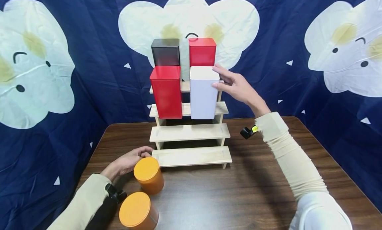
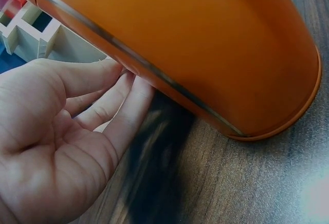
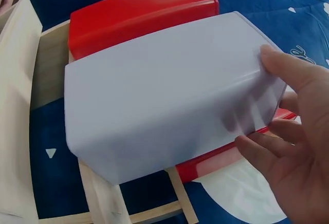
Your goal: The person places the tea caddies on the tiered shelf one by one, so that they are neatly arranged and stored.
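A tall white box [image 1: 204, 97] with rounded corners stands upright on a middle step of the pale wooden stepped rack [image 1: 191, 132]. At its upper right side is my right hand [image 1: 239, 87], the thumb on the front near the top edge and the other fingers extended along the side and back corner. My left hand [image 1: 126, 164] is low at the rack's left end, beside an upright orange canister [image 1: 153, 182]. In the left wrist view, the left fingertips lie loosely bunched right at the side of the canister [image 2: 205, 44].
Left of the white box, a tall red box [image 1: 167, 97] shares its step. Behind them, a black box [image 1: 166, 52] and another red box [image 1: 202, 52] stand higher. A second orange canister [image 1: 138, 211] is at the front of the brown table [image 1: 238, 197]. A blue cloud-print cloth [image 1: 101, 57] hangs behind.
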Tool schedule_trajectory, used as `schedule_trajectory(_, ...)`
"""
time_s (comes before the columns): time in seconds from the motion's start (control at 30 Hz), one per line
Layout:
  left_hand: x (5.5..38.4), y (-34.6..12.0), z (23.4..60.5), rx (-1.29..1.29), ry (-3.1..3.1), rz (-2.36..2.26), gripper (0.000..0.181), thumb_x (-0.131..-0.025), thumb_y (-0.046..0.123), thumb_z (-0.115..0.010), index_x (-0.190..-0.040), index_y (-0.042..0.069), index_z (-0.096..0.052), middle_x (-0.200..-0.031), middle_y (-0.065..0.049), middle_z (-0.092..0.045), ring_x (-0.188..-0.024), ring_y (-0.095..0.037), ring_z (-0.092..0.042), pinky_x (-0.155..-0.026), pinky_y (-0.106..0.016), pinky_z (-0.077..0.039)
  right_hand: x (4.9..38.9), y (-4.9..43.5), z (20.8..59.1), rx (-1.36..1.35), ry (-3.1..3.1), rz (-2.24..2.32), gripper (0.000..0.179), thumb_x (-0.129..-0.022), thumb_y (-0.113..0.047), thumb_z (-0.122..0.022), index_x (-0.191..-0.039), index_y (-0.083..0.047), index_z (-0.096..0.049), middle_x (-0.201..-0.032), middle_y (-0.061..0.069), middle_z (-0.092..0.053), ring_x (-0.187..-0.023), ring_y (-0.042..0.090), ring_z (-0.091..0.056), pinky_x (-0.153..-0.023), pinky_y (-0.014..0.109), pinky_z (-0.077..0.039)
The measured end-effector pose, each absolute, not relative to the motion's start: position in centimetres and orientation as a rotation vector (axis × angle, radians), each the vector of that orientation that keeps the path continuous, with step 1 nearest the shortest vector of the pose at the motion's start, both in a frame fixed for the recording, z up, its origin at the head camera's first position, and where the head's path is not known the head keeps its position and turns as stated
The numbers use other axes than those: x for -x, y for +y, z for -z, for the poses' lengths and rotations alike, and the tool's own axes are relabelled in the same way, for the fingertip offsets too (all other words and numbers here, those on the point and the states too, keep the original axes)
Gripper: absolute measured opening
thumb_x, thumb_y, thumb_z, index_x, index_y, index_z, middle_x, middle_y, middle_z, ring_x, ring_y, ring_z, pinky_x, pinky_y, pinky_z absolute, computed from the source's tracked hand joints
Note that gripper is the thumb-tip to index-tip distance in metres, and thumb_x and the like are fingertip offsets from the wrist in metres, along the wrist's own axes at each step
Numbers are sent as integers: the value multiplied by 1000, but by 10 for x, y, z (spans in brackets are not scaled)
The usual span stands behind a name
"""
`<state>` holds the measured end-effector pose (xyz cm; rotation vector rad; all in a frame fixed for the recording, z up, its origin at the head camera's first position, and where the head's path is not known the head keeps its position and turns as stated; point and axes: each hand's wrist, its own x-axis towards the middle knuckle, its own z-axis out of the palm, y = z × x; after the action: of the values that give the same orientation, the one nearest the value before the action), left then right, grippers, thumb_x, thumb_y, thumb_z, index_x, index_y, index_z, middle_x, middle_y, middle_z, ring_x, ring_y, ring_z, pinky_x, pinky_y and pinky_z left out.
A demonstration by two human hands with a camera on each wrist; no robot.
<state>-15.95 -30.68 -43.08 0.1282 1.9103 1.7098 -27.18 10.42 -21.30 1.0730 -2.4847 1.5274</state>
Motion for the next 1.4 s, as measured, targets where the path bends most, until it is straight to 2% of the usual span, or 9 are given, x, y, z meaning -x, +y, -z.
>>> schedule_trajectory(0.3, 159, -305, 428, -124, 1909, -1720, 57, -84, -11, -45, -137, -6, -25, -95, -5, -62, -81, -16, -61, -70, -29, -56, 258, 97, 215, -937, -2354, -1547, 56, -89, -12, -65, -141, -4, -45, -153, 10, -35, -136, 19, -41, -107, 40, -39)
schedule_trajectory(0.57, 158, -306, 429, -117, 1906, -1718, 58, -84, -11, -45, -138, -6, -24, -95, -5, -62, -82, -17, -61, -71, -30, -56, 258, 92, 222, -937, -2259, -1519, 54, -88, -7, -64, -138, 0, -47, -149, 15, -40, -136, 22, -41, -106, 44, -40)
schedule_trajectory(0.93, 157, -305, 427, -122, 1913, -1716, 58, -84, -11, -46, -137, -6, -25, -94, -5, -62, -81, -17, -61, -71, -30, -56, 256, 86, 227, -958, -2204, -1459, 53, -90, -5, -62, -138, 5, -44, -149, 19, -38, -136, 26, -40, -104, 47, -41)
schedule_trajectory(1.23, 155, -305, 427, -117, 1919, -1712, 59, -83, -11, -47, -138, -6, -24, -94, -5, -62, -81, -17, -61, -71, -29, -55, 254, 85, 228, -947, -2224, -1460, 54, -90, -5, -61, -140, 3, -42, -152, 15, -35, -137, 24, -39, -104, 41, -42)
schedule_trajectory(1.4, 155, -305, 427, -126, 1916, -1712, 59, -85, -10, -47, -139, -4, -24, -95, -5, -61, -82, -17, -61, -71, -30, -55, 253, 84, 228, -950, -2230, -1443, 57, -91, -7, -61, -143, 2, -38, -152, 16, -35, -139, 24, -37, -107, 45, -38)
